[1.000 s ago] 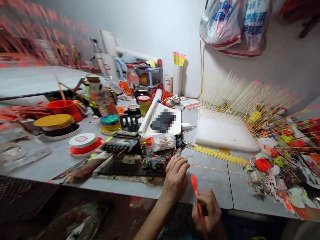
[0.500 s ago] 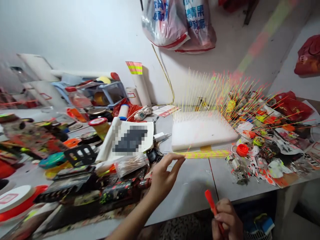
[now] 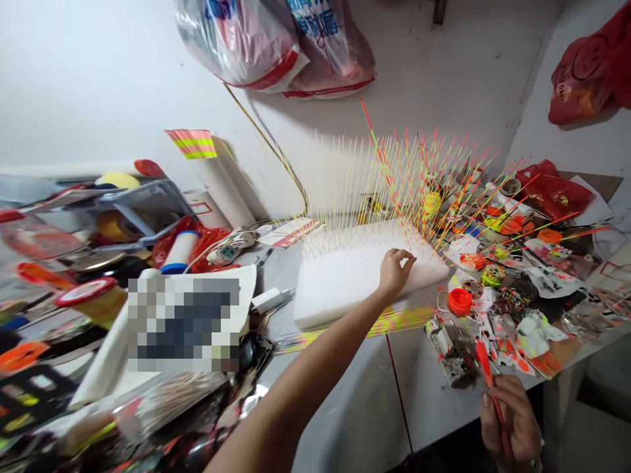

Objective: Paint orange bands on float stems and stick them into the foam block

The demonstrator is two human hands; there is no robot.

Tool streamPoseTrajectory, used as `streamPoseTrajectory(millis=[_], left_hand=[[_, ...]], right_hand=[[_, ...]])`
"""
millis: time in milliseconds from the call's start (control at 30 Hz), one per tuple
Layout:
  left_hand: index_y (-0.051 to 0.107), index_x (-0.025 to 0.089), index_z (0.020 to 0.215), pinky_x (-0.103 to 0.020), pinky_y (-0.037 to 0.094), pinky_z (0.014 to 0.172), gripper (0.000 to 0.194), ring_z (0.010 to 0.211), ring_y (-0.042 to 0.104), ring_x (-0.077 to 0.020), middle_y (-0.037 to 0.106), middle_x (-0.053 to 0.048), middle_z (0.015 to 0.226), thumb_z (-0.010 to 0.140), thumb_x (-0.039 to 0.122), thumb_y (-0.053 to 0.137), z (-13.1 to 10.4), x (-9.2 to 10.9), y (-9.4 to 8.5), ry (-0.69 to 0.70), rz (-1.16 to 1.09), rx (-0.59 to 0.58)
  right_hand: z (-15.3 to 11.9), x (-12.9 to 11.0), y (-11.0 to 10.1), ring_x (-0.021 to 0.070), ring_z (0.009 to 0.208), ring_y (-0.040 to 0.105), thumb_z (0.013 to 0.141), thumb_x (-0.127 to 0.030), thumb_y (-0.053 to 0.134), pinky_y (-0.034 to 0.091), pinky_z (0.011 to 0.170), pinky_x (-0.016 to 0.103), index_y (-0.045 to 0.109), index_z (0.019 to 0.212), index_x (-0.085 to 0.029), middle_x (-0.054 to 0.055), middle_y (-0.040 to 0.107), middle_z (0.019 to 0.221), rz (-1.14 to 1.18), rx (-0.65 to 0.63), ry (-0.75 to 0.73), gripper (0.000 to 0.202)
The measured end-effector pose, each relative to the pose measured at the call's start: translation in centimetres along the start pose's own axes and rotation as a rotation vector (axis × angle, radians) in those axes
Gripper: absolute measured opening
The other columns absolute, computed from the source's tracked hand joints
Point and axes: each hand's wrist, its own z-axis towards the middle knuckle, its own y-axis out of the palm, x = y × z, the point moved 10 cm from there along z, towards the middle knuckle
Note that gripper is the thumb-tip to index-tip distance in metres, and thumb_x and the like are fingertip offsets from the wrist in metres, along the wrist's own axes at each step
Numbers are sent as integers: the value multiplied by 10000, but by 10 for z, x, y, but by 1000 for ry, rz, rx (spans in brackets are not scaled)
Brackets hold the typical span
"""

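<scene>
My left hand (image 3: 396,272) reaches over the white foam block (image 3: 330,282), thumb and fingertips pinched on a thin painted stick (image 3: 378,154). The stick leans up and left, banded red and green with a red upper end. Whether its lower end touches the foam I cannot tell. Many thin sticks (image 3: 340,177) stand in the block, pale ones at left and red-and-green ones at right. Low at the right, my right hand (image 3: 515,420) grips a red paintbrush (image 3: 484,364), its bright orange-red tip upward. A bundle of yellow-and-pink sticks (image 3: 404,320) lies before the block, partly behind my left forearm.
An orange-red cap (image 3: 459,301) and paint-stained clutter lie right of the block. To the left are a paper sheet with a blurred-out patch (image 3: 246,282), a bag of cotton swabs (image 3: 172,401) and a red-lidded jar (image 3: 89,295). Plastic bags (image 3: 246,46) hang on the wall.
My left hand has moved from the stick bundle, forward and right, to above the foam block, carrying the stick. The view has swung right. My right hand still holds the paintbrush.
</scene>
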Motion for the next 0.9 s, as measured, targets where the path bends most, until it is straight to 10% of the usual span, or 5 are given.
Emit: streamPoseTrajectory(millis=[900], left_hand=[[801, 241, 923, -321, 477, 878, 185, 1037, 600, -239, 686, -90, 997, 850, 229, 631, 23, -31, 45, -167, 275, -138]], right_hand=[[-14, 39, -4, 210, 752, 652, 944, -443, 654, 549, 630, 352, 597, 901, -194, 76, 645, 831, -121, -72, 152, 260]])
